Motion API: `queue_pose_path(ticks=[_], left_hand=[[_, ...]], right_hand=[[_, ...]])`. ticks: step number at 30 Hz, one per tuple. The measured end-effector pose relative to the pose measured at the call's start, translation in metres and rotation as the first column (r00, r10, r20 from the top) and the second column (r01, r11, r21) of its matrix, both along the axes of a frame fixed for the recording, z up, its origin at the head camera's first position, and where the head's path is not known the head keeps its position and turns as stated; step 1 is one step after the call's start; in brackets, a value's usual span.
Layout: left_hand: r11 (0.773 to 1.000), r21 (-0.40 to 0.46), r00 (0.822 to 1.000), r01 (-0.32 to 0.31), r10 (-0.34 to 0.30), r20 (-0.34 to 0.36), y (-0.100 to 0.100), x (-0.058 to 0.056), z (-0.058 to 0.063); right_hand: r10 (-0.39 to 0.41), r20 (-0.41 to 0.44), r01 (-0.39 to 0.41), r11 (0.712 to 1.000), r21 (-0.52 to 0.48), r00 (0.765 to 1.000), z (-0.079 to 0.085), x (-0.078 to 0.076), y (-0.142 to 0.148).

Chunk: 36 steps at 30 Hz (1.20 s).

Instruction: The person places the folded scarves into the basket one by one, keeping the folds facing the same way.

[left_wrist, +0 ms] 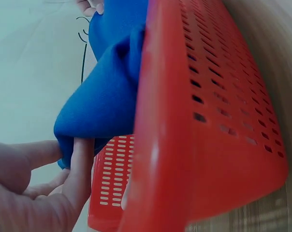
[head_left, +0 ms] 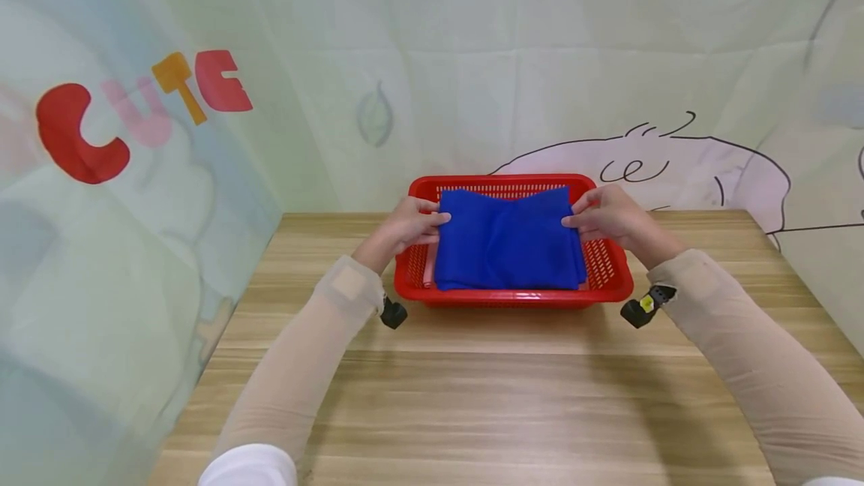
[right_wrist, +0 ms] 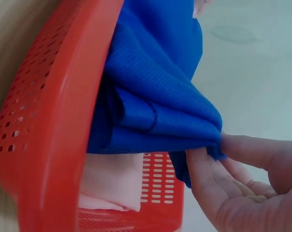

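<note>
A folded blue cloth (head_left: 506, 242) lies in the red plastic basket (head_left: 513, 297), its far edge lifted and sagging in the middle. My left hand (head_left: 413, 221) pinches the cloth's far left corner between thumb and fingers. At the far right corner, my right hand (head_left: 610, 217) pinches it the same way. Several folded layers of the blue cloth (right_wrist: 160, 116) show in the right wrist view. Beneath it, a pale pink cloth (right_wrist: 112, 181) lies in the basket, mostly hidden by the blue one.
The basket stands near the back of a wood-grain table (head_left: 472, 396). Behind it hangs a printed backdrop (head_left: 432, 81) with cartoon drawings, and coloured letters (head_left: 223, 81) show on the left side. Slotted basket walls (left_wrist: 223, 96) rise around the cloth.
</note>
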State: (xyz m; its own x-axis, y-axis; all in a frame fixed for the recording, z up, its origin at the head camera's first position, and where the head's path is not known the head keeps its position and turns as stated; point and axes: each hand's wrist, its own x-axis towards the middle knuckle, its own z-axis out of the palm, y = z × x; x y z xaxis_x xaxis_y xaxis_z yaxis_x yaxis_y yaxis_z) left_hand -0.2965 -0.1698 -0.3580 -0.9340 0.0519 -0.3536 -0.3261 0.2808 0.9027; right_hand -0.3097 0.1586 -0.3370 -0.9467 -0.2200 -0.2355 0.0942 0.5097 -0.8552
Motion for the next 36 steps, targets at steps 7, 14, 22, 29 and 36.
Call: queue_pose_path(ticks=[7,14,22,29,36], left_hand=[[0.999,-0.035,1.000,-0.003,0.002,-0.014,0.003,-0.001,-0.001],[0.998,-0.060,1.000,-0.018,0.018,-0.010,0.006,-0.001,-0.003],[0.995,-0.099,0.999,-0.010,0.006,-0.041,0.009,0.000,-0.006],[0.993,-0.121,0.998,0.015,-0.022,-0.060,0.009,0.000,-0.010],[0.980,-0.194,0.990,0.032,-0.059,-0.131,0.006,0.004,-0.008]], right_hand=[[0.007,-0.019,-0.007,1.000,0.031,1.000,0.000,0.000,-0.003],[0.017,-0.044,-0.014,0.998,0.065,0.999,-0.001,0.001,-0.008],[0.022,-0.049,-0.018,0.996,0.086,0.999,-0.002,0.000,-0.007],[0.031,-0.058,-0.025,0.993,0.113,0.998,-0.001,0.001,-0.003],[0.011,-0.060,-0.006,0.997,0.083,0.998,-0.001,0.001,0.004]])
